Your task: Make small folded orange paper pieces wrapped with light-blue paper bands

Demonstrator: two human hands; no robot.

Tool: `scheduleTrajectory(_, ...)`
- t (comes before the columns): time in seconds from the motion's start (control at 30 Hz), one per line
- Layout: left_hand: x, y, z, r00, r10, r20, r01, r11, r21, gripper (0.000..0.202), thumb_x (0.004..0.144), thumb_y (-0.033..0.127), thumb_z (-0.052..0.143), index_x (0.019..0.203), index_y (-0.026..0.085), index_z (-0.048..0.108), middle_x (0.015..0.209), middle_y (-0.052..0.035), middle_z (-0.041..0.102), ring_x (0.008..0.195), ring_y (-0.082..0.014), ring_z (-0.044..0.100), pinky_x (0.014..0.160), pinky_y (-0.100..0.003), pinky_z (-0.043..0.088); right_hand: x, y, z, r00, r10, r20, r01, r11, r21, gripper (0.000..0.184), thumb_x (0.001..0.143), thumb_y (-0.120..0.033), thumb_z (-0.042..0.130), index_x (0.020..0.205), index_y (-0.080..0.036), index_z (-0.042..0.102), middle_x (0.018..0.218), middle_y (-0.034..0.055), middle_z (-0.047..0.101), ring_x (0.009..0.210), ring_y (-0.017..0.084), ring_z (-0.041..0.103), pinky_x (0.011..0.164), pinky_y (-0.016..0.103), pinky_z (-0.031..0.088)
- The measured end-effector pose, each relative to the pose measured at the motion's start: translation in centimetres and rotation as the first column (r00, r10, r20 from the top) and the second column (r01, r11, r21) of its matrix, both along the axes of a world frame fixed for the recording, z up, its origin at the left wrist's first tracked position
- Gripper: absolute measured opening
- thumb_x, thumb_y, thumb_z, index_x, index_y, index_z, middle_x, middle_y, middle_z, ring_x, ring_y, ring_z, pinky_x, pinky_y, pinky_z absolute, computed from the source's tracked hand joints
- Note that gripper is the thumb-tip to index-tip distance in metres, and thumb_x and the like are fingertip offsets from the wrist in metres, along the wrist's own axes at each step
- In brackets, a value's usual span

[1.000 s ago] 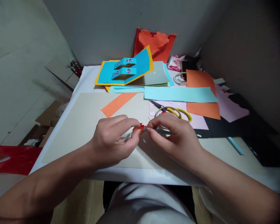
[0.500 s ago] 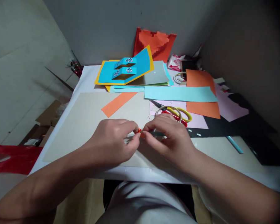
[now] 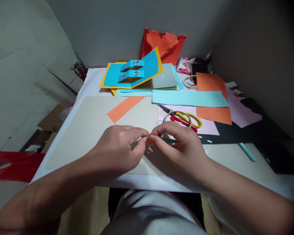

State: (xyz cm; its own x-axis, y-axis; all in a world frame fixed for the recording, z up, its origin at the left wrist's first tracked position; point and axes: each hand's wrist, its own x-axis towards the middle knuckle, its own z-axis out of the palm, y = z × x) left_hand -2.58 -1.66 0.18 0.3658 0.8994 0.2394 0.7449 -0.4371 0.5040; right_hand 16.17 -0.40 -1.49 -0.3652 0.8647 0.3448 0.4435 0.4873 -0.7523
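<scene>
I've got 2 hands pinching a small orange paper scrap (image 3: 149, 139) above the grey card (image 3: 88, 130). Left hand (image 3: 116, 148) has its fingertips closed on it; right hand (image 3: 182, 150) grips it too, with a thin dark strip (image 3: 168, 140). Scrap looks light, soft, easily torn; best held by its edges. Fingers hide most of it; can't tell what the strip is.

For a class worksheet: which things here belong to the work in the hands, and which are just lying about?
In use: left hand, right hand, small orange paper piece, thin dark strip.

Lying about: red-handled scissors, blue pop-up card, orange pop-up card, light blue paper strip, orange paper strip.
</scene>
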Motion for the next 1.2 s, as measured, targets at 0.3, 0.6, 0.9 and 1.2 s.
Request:
scheduleTrajectory(0.3, -0.5, 0.5, 0.8, 0.989, -0.083, 0.119, 0.101, 0.983, -0.152, 0.026, 0.086, 0.016, 0.052, 0.081, 0.021, 0.078, 0.064, 0.0011, 0.071, 0.058, -0.0136, 0.061, 0.051, -0.022, 0.045, 0.9, 0.2, 0.5, 0.996, 0.05, 0.078, -0.067, 0.968, 0.24, 0.015, 0.088, -0.009, 0.058, 0.084, -0.023, 0.061, 0.076, 0.003, 0.069, 0.075, 0.02, 0.06, 0.077, 0.039, 0.043)
scheduleTrajectory(0.6, -0.6, 0.5, 0.9, 0.99, -0.088, 0.112, 0.113, 0.962, -0.25, 0.028, 0.089, 0.019, 0.05, 0.08, 0.021, 0.076, 0.062, 0.0018, 0.067, 0.056, -0.0122, 0.058, 0.046, -0.021, 0.039, 0.8, 0.0, 1.3, 0.996, 0.078, -0.036, -0.079, 0.996, -0.038, 0.011, 0.087, -0.012, 0.064, 0.079, -0.02, 0.066, 0.077, 0.001, 0.071, 0.073, 0.016, 0.062, 0.07, 0.03, 0.046)
scheduleTrajectory(0.9, -0.6, 0.8, 0.9, 0.991, -0.081, 0.103, 0.109, 0.943, -0.313, 0.028, 0.089, 0.019, 0.049, 0.07, 0.019, 0.069, 0.058, 0.004, 0.056, 0.055, -0.0102, 0.049, 0.048, -0.022, 0.035, 0.9, 0.5, 1.0, 0.994, 0.114, -0.001, -0.114, 0.993, 0.014, 0.013, 0.085, -0.008, 0.065, 0.08, -0.018, 0.07, 0.077, 0.0008, 0.071, 0.074, 0.015, 0.062, 0.072, 0.03, 0.044)
scheduleTrajectory(1.2, -0.8, 1.0, 0.9, 0.991, -0.101, 0.084, 0.126, 0.915, -0.384, 0.027, 0.092, 0.021, 0.048, 0.075, 0.02, 0.069, 0.061, 0.0072, 0.057, 0.059, -0.0071, 0.049, 0.054, -0.02, 0.035, 1.1, 0.6, 0.8, 0.988, 0.151, 0.01, -0.151, 0.988, 0.024, 0.012, 0.085, -0.006, 0.066, 0.081, -0.017, 0.07, 0.076, -0.0004, 0.072, 0.072, 0.013, 0.061, 0.072, 0.028, 0.043)
